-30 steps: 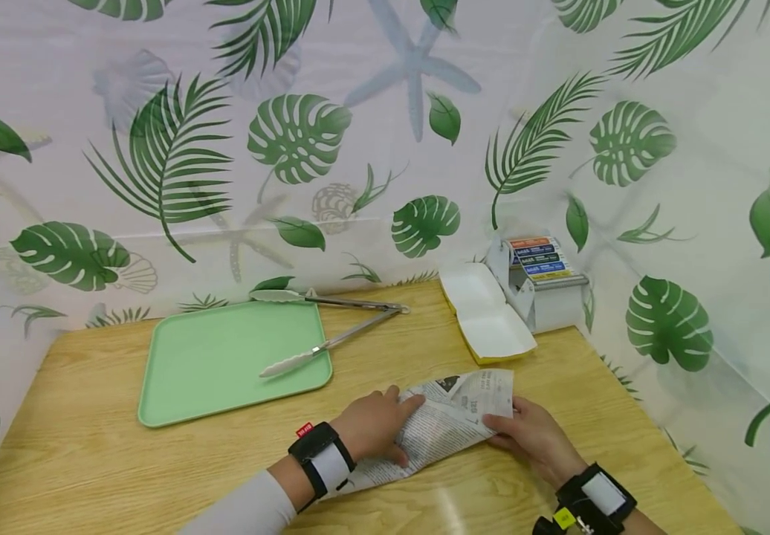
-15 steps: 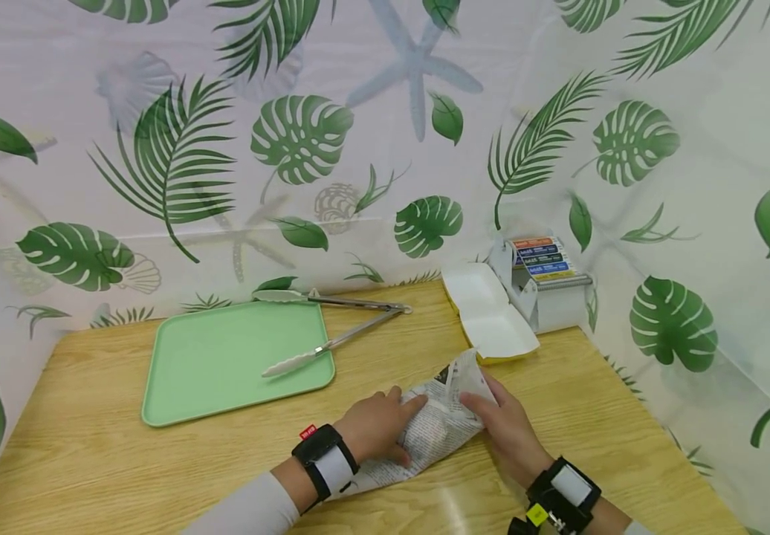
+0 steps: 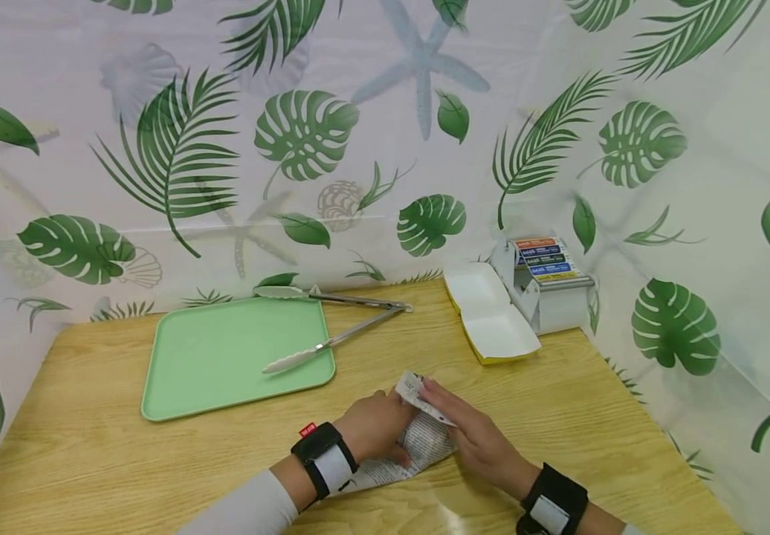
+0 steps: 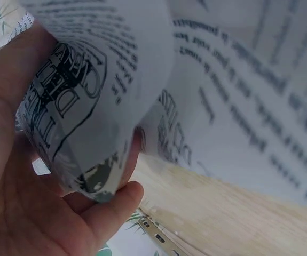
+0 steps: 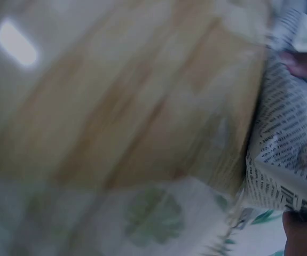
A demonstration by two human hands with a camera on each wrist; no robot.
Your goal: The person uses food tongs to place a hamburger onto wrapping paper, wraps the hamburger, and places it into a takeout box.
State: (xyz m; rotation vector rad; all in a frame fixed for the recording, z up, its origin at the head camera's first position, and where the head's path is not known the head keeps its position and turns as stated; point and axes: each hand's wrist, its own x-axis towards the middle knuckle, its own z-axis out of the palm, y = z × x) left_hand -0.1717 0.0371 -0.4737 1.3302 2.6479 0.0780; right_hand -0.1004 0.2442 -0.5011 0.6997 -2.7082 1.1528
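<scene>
A newsprint-patterned sheet of wrapping paper (image 3: pixel 428 442) lies folded into a bundle near the table's front, its contents hidden. My left hand (image 3: pixel 373 427) holds the bundle down from the left, thumb on the near side and fingers over the top. From the right, my right hand (image 3: pixel 481 440) grips the paper's right end and bends it up and over toward my left fingers. Printed paper (image 4: pixel 238 90) curls close across the left wrist view, between the thumb and fingers there. The right wrist view has the paper (image 5: pixel 284 122) at its right edge, with fingertips on it.
Metal tongs (image 3: pixel 361 325) lie spread across the right side of a green tray (image 3: pixel 218 364) at the back left. An unfolded white carton (image 3: pixel 492 323) sits at the back right beside a dispenser (image 3: pixel 545 286) with coloured labels. Leaf-printed cloth walls (image 3: pixel 358 148) enclose the wooden table (image 3: pixel 91 461).
My right hand has carried the paper's right end up and leftward, folding it over the bundle. My left hand stays in place on the paper.
</scene>
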